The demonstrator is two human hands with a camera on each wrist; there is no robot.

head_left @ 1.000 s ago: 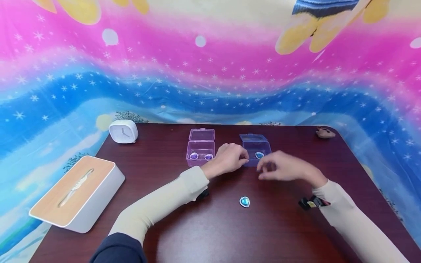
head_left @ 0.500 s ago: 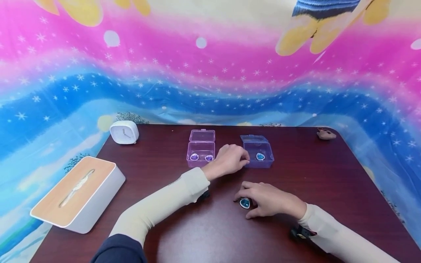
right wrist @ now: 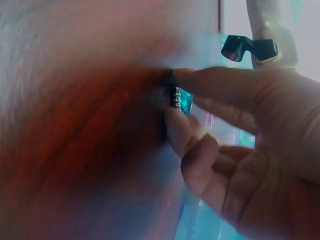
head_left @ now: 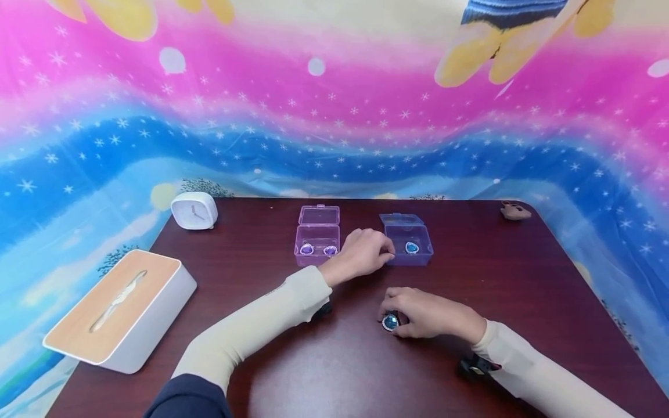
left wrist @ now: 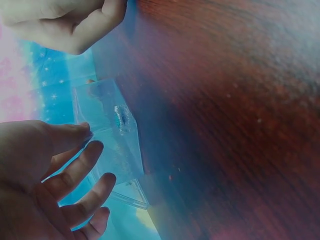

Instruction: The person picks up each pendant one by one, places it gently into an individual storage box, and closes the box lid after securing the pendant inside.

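My right hand pinches a teal heart-shaped gem with a beaded silver rim, low at the table surface. In the right wrist view, thumb and fingers meet the edge of this gem. At the left side of an open translucent blue box, my left hand holds the wall with curled thumb and forefinger. Inside that box lies one blue heart gem. Left of it, an open pink box contains two purple heart gems, partly beside my left wrist.
A white tissue box with a wooden top stands at the left. Behind it is a white clock. A small brown object sits in the far right corner of the dark wooden table. Patterned cloth hangs behind.
My right hand has moved from the blue box down toward the front and now grips the gem lying there. The left hand stays at the blue box.
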